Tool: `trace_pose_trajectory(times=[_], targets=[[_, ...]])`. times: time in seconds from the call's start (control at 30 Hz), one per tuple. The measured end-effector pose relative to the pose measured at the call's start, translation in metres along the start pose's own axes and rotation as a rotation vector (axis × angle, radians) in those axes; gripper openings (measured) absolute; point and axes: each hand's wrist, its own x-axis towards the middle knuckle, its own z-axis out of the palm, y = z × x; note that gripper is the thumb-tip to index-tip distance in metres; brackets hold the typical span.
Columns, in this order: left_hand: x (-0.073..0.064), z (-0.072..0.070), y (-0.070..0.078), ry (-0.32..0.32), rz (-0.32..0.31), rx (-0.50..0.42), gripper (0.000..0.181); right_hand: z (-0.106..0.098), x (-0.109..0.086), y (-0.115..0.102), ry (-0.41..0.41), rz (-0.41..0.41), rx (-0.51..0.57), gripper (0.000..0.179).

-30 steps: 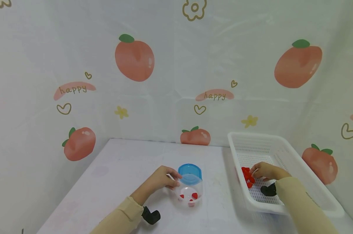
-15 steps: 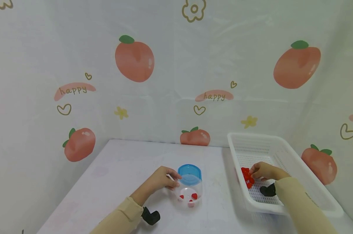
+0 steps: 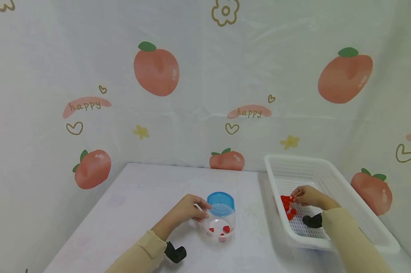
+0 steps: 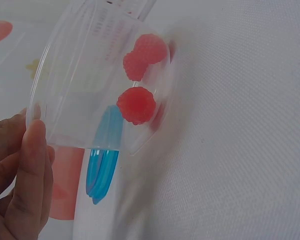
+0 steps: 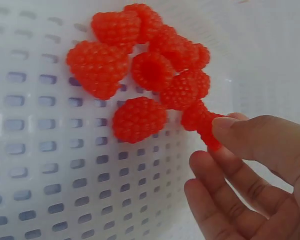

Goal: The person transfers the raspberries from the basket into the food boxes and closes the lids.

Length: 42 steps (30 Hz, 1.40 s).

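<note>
My left hand (image 3: 191, 207) pinches the rim of a clear plastic tub (image 4: 72, 107) on the table. Several red raspberries (image 4: 136, 105) lie at the tub's bottom. Over at the right, my right hand (image 3: 309, 196) reaches into a white perforated basket (image 3: 314, 242). Between its thumb and forefinger it pinches a raspberry (image 5: 210, 134), the other fingers loosely bent below. A cluster of raspberries (image 5: 152, 70) lies on the basket floor beside these fingertips. Right behind the tub is a round blue lid (image 3: 220, 198), partly seen through the clear wall.
A white cloth covers the table (image 3: 164, 180). The basket's raised walls surround my right hand. A fruit-print curtain (image 3: 191, 132) hangs behind the table. Black devices sit at both wrists, one by the left sleeve (image 3: 142, 250).
My right hand has lifted slightly within the basket, a raspberry now between its fingertips, and more of the raspberry cluster shows. The left hand and the tub have stayed in place.
</note>
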Motion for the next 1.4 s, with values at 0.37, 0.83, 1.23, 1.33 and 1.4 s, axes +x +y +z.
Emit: trace_pose_trajectory(times=[0.37, 0.83, 1.23, 1.33, 1.4], targets=[[0.000, 0.000, -0.001, 0.003, 0.004, 0.000, 0.024, -0.004, 0.000, 0.002, 0.145, -0.074, 0.030, 0.030], [0.000, 0.000, -0.001, 0.004, 0.008, 0.006, 0.024, -0.005, -0.010, -0.009, 0.289, -0.171, 0.033, 0.035], [0.000, 0.000, -0.002, -0.001, 0.016, 0.007, 0.025, -0.009, -0.013, -0.021, 0.381, -0.223, 0.127, 0.040], [-0.001, 0.000, -0.001, 0.002, 0.010, 0.009, 0.025, -0.009, -0.016, -0.026, 0.393, -0.216, 0.155, 0.044], [-0.001, 0.000, -0.001, 0.005, 0.007, 0.013, 0.025, -0.009, -0.018, -0.029, 0.403, -0.211, 0.165, 0.045]])
